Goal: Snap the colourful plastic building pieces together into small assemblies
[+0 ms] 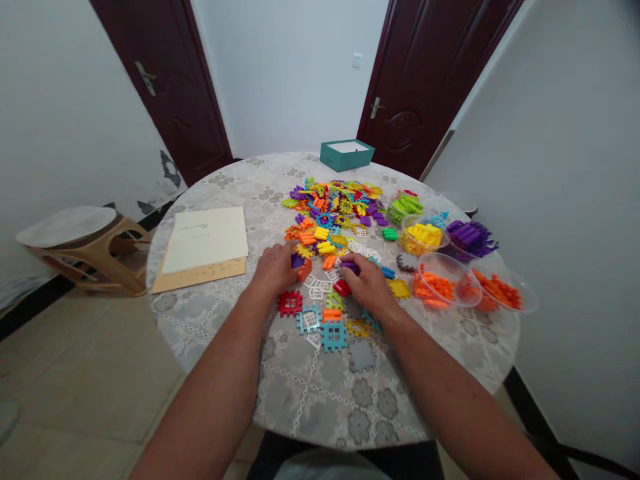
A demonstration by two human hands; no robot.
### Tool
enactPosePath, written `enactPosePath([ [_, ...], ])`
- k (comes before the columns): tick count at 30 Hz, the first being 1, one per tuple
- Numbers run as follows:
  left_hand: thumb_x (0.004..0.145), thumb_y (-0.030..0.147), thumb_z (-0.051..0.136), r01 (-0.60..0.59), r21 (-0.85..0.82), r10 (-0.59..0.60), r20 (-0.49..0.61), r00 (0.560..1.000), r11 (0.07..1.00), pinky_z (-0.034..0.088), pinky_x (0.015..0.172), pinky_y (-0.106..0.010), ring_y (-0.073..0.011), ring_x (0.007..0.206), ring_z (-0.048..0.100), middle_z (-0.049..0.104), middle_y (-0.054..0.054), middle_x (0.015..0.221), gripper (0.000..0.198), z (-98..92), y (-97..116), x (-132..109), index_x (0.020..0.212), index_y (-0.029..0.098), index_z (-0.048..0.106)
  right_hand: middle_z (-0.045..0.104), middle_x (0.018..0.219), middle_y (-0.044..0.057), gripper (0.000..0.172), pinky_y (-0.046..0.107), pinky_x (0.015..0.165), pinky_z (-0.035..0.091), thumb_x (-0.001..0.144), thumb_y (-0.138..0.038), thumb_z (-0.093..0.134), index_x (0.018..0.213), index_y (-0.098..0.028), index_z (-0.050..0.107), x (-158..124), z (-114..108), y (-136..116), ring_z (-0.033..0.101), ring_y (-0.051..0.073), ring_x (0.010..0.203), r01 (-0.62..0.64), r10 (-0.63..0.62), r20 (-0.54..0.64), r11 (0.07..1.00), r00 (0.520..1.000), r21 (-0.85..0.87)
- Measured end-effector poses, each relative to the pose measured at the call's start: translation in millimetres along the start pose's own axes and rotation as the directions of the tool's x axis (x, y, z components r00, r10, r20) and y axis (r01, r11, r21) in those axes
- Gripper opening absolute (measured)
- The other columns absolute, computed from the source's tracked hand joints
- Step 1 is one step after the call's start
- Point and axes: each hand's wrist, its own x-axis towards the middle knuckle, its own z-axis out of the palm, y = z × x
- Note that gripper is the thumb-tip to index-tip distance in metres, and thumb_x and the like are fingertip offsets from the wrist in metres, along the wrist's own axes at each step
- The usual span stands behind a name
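Bent over the left side of the loose plastic building pieces is my left hand [275, 268]. Its fingers curl beside a purple piece [297, 261] and an orange piece [305, 270], and what they grip is hidden. My right hand [369, 281] has its thumb and fingertips closed around a purple ribbed piece [351, 267]. Just under that hand lies a red piece [342, 288]. Between both hands are white window-frame pieces [320, 288] and an orange ribbed piece [329, 262]. Nearer me lie a red square [290, 303] and a blue notched square [334, 336].
A mixed heap of pieces [340, 200] spreads behind the hands. On the right stand clear tubs of yellow pieces [424, 236], orange pieces [435, 287] and purple pieces [470, 238]. Paper sheets [205, 240] lie left; a green box [347, 156] sits at the back.
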Motion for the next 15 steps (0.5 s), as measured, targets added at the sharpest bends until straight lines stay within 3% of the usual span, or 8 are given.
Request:
enactPosePath([
  [5,0.081,0.041,0.072,-0.107,-0.023,0.106,-0.041,0.994,0.994,0.048,0.096,-0.047,-0.0387,0.108,0.064,0.068,-0.019,0.116,0.067,10.8,-2.1,8.0,0.143,0.019,0.060,0.075,0.111,0.005,0.024,0.037,0.095,0.052,0.091,-0.016,0.058,0.111,-0.025,0.067,0.8,4.3,-3.7,0.069,0.022,0.103,0.083,-0.082,0.033,0.996,0.996,-0.020],
  [10,0.071,0.040,0.077,-0.117,-0.274,0.049,-0.243,0.969,0.955,0.046,0.105,-0.051,-0.0400,0.114,0.061,0.068,-0.015,0.111,0.052,5.3,5.6,10.9,0.121,0.023,0.071,0.072,0.114,0.005,0.026,0.036,0.101,0.050,0.092,-0.012,0.056,0.112,-0.025,0.066,4.5,4.3,-1.1,0.065,0.021,0.111,0.122,-0.121,0.024,0.992,0.992,-0.041],
  [12,0.066,0.037,0.080,-0.100,-0.470,-0.040,-0.279,0.959,0.877,0.048,0.103,-0.047,-0.0378,0.114,0.061,0.069,-0.013,0.111,0.049,-4.3,16.2,8.4,0.113,0.025,0.073,0.070,0.114,0.006,0.028,0.035,0.103,0.049,0.092,-0.010,0.054,0.113,-0.025,0.065,5.1,3.1,-0.8,0.063,0.021,0.114,0.126,-0.126,-0.003,0.991,0.992,-0.041],
  [15,0.067,0.037,0.078,0.016,-0.751,-0.177,-0.136,0.975,0.661,0.055,0.086,-0.039,-0.0316,0.105,0.065,0.072,-0.009,0.112,0.046,-15.0,34.6,4.0,0.111,0.026,0.074,0.068,0.118,0.006,0.030,0.035,0.105,0.049,0.093,-0.011,0.054,0.116,-0.025,0.066,5.6,2.5,-2.0,0.062,0.020,0.117,0.107,-0.104,-0.078,0.994,0.991,0.037],
])
